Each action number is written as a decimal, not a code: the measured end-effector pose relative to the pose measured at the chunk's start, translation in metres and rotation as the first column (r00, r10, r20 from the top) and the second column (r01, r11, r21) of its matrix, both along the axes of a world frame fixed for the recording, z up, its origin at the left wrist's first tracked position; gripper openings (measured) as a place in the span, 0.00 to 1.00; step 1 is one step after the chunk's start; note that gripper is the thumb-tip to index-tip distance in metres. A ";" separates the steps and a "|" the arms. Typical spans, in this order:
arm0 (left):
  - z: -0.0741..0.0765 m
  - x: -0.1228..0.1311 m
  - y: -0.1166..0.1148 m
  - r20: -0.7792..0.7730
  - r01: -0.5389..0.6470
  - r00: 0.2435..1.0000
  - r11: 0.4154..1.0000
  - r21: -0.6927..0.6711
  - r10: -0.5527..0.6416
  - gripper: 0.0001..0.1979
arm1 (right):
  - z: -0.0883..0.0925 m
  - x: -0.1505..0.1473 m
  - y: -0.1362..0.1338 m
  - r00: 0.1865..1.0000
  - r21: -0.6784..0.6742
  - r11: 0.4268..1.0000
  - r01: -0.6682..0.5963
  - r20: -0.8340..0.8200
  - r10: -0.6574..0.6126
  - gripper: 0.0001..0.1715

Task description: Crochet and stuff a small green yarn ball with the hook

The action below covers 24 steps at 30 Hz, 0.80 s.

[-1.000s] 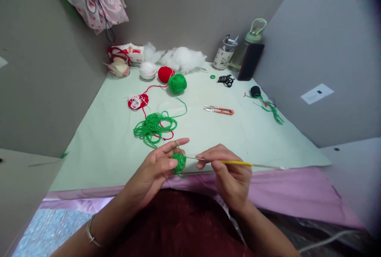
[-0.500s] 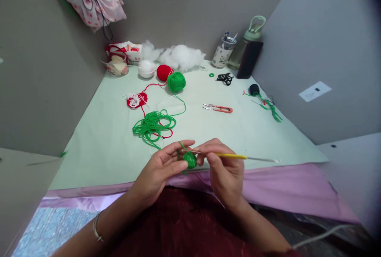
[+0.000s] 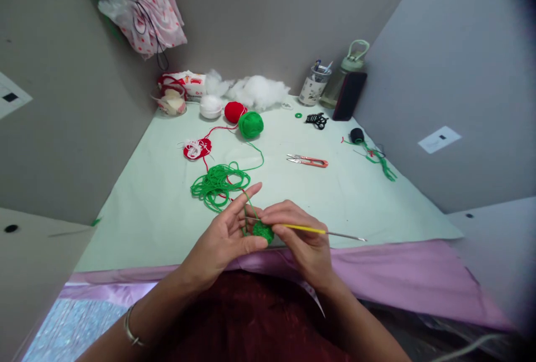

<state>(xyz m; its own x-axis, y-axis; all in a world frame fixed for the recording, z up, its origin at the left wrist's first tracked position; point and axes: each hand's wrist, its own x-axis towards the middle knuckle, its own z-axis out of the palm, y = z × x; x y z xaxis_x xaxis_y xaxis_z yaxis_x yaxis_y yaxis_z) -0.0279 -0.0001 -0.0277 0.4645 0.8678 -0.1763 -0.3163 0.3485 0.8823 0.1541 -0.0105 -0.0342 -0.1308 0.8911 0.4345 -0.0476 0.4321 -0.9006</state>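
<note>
Near the table's front edge my left hand (image 3: 228, 236) pinches a small round green crochet piece (image 3: 263, 232) between thumb and fingers. Green yarn runs from the piece over its raised index finger. My right hand (image 3: 304, 242) is closed on a crochet hook (image 3: 304, 229) with a yellow grip, held like a pen. The hook's thin metal tip reaches left, just above the crochet piece; whether it is in a stitch I cannot tell. A loose heap of green yarn (image 3: 220, 183) lies beyond my left hand.
Orange-handled thread snips (image 3: 307, 161) lie mid-table. Behind are a green yarn ball (image 3: 250, 125), a red yarn ball (image 3: 235, 112), white stuffing (image 3: 262, 92) and a black claw clip (image 3: 317, 121). A phone (image 3: 350, 96) leans on a bottle at the back right. Grey partitions enclose the table.
My left index finger has lifted, pulling the yarn up. My right hand and the hook have shifted left, closer to the crochet piece. The camera view has tilted slightly.
</note>
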 end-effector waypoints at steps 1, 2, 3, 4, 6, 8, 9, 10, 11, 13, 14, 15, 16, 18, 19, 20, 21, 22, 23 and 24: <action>-0.001 0.002 0.000 -0.014 -0.007 1.000 1.000 0.008 0.007 0.48 | -0.001 -0.001 0.001 0.999 -0.004 1.000 0.031 -0.015 -0.031 0.13; -0.003 0.005 0.000 -0.034 -0.021 0.999 1.000 0.020 0.021 0.48 | -0.003 -0.003 0.001 0.997 -0.016 0.998 0.062 -0.039 -0.062 0.12; -0.006 0.008 -0.001 -0.065 -0.045 0.997 0.998 0.041 0.047 0.48 | -0.006 -0.004 0.002 0.994 -0.031 0.996 0.088 -0.066 -0.090 0.11; -0.009 0.011 -0.003 -0.106 -0.078 0.991 0.994 0.074 0.085 0.47 | -0.009 -0.006 0.002 0.989 -0.045 0.993 0.111 -0.091 -0.115 0.11; -0.014 0.015 -0.007 -0.210 -0.165 0.956 0.969 0.183 0.203 0.42 | -0.014 -0.008 0.003 0.982 -0.064 0.989 0.136 -0.120 -0.143 0.10; -0.017 0.016 -0.010 -0.278 -0.223 0.912 0.932 0.284 0.303 0.38 | -0.017 -0.009 0.004 0.982 -0.066 0.989 0.133 -0.128 -0.140 0.09; -0.017 0.015 -0.010 -0.287 -0.230 0.904 0.926 0.301 0.318 0.39 | -0.017 -0.008 0.005 0.983 -0.067 0.991 0.120 -0.130 -0.128 0.09; -0.016 0.013 -0.010 -0.283 -0.221 0.910 0.931 0.290 0.304 0.41 | -0.017 -0.008 0.005 0.985 -0.067 0.992 0.104 -0.134 -0.112 0.09; -0.015 0.011 -0.008 -0.266 -0.197 0.926 0.946 0.258 0.266 0.44 | -0.016 -0.008 0.005 0.986 -0.068 0.994 0.088 -0.138 -0.097 0.09; -0.010 0.006 -0.003 -0.202 -0.111 0.969 0.978 0.178 0.146 0.46 | -0.012 -0.007 0.006 0.986 -0.066 0.996 0.065 -0.152 -0.074 0.09; -0.008 0.003 -0.001 -0.158 -0.068 0.983 0.986 0.152 0.092 0.42 | -0.010 -0.007 0.006 0.985 -0.062 0.996 0.060 -0.159 -0.069 0.09; -0.005 0.001 0.002 -0.113 -0.038 0.992 0.990 0.136 0.054 0.38 | -0.008 -0.007 0.006 0.985 -0.055 0.997 0.057 -0.161 -0.065 0.09; -0.003 0.000 0.003 -0.071 -0.025 0.997 0.992 0.123 0.034 0.35 | -0.006 -0.007 0.007 0.985 -0.045 0.997 0.061 -0.158 -0.067 0.09; 0.000 -0.001 0.004 -0.011 -0.045 0.999 0.995 0.086 0.046 0.31 | -0.004 -0.008 0.007 0.989 -0.011 0.997 0.080 -0.126 -0.080 0.09; 0.000 0.000 0.003 0.005 -0.069 0.998 0.996 0.063 0.069 0.32 | -0.003 -0.009 0.006 0.991 0.014 0.996 0.093 -0.099 -0.092 0.09; 0.001 0.001 0.002 0.011 -0.094 0.996 0.995 0.044 0.093 0.34 | -0.003 -0.009 0.006 0.992 0.041 0.993 0.106 -0.071 -0.103 0.09; 0.001 0.002 0.001 0.007 -0.120 0.993 0.992 0.033 0.120 0.35 | -0.003 -0.010 0.005 0.992 0.070 0.990 0.119 -0.050 -0.116 0.09; 0.000 0.004 -0.001 0.000 -0.145 0.989 0.989 0.030 0.145 0.35 | -0.004 -0.011 0.004 0.991 0.094 0.987 0.132 -0.038 -0.129 0.09; 0.000 0.005 -0.003 -0.007 -0.165 0.986 0.986 0.032 0.166 0.36 | -0.005 -0.012 0.003 0.989 0.110 0.983 0.146 -0.033 -0.143 0.09; -0.001 0.007 -0.004 -0.014 -0.183 0.983 0.982 0.034 0.184 0.37 | -0.007 -0.013 0.002 0.987 0.113 0.981 0.160 -0.036 -0.156 0.09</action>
<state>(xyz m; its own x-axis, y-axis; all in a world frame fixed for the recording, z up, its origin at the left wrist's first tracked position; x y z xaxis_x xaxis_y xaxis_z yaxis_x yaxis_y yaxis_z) -0.0213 -0.0045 -0.0285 0.2940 0.9435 -0.1529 -0.3573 0.2569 0.8980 0.1413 -0.0082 -0.0412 0.0207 0.8432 0.5372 0.0060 0.5372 -0.8434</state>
